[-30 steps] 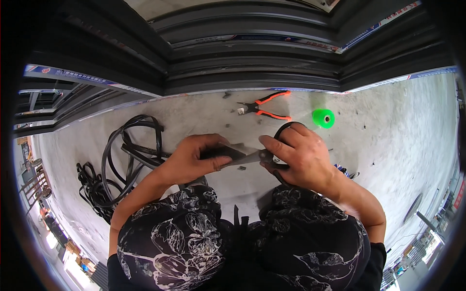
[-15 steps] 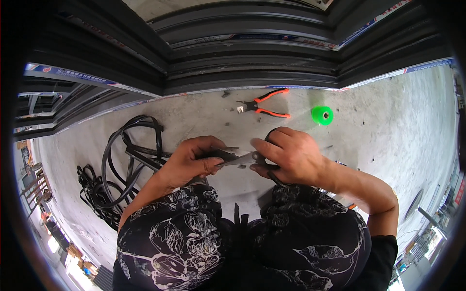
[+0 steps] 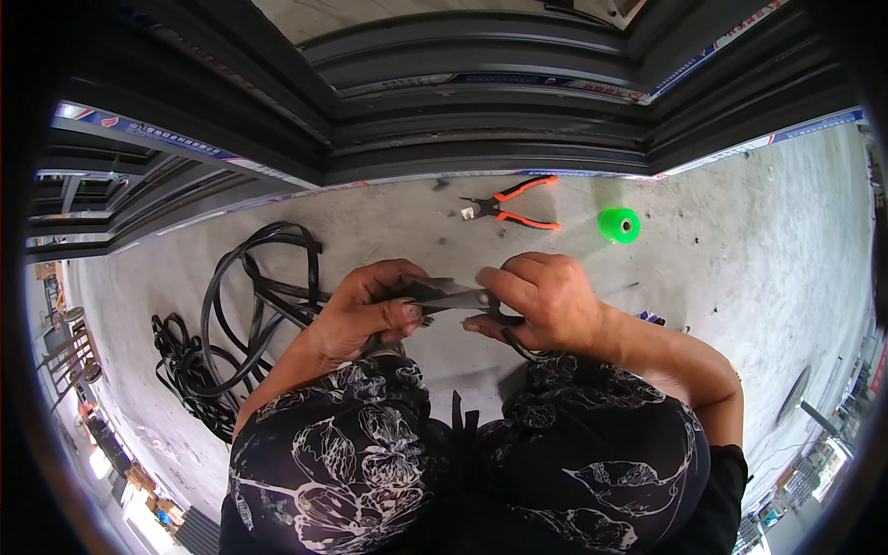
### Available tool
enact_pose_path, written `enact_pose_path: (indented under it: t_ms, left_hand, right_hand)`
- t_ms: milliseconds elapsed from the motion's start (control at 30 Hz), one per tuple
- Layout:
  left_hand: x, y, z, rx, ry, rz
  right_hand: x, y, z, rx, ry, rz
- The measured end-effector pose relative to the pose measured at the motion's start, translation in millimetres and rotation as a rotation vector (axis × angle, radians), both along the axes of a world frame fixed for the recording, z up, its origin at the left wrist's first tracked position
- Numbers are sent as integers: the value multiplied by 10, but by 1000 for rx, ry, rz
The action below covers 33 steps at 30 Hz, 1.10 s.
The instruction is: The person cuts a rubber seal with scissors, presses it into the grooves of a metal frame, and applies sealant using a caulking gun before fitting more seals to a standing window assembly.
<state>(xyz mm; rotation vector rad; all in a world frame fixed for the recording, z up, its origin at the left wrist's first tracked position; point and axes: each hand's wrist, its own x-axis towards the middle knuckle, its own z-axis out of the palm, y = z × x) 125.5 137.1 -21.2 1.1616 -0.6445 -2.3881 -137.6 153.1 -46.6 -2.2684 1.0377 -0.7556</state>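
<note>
In front of my lap, my left hand (image 3: pixel 363 305) is closed on the end of a black rubber strip (image 3: pixel 427 285), pinched between thumb and fingers. My right hand (image 3: pixel 557 301) grips the dark handles of a pair of scissors (image 3: pixel 462 301). Their blades point left and meet the strip right beside my left fingertips. Whether the blades have cut through the strip cannot be made out. Long black strips (image 3: pixel 215 310) lie looped and tangled on the floor to the left, next to my left forearm.
Pliers (image 3: pixel 518 205) with orange and black handles lie on the concrete floor (image 3: pixel 740 240) beyond my hands. A bright green roll (image 3: pixel 619 225) sits to their right. Dark metal frames (image 3: pixel 481 153) with printed edge tape stand across the far side.
The scissor blades have come closer together at the strip. My right hand's fingers have drawn in on the handles. The whole view has shifted slightly.
</note>
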Motion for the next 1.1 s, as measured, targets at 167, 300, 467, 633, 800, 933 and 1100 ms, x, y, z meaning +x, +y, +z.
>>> enact_pose_path:
  t_ms: [167,300,467,633,800,933,1100]
  left_hand:
    - [2,10,37,-13,23,9]
    - [-56,16,72,-77,-98,-4]
    - [22,-77,67,-242,-144,-141]
    - [1,-177,165,-337,-231,-168]
    - [-76,-382,316,-477,-402,-141]
    - [-205,-647,467,-631,-364,-17]
    - [-607,-1101,704,-828,-352,-64]
  right_hand:
    - [23,26,-13,-28,-41,-20]
    - [-32,59,9,-43,32,-7]
    - [-50,6,-12,-46,-77,-215]
    - [-486,239,-274,566,-565,-749]
    - [-1126,831,-876,480,-15,-986]
    - [-1675,1296,-1218,327,284,-1313]
    - [-1987,1546,-1296,545,275,-1338]
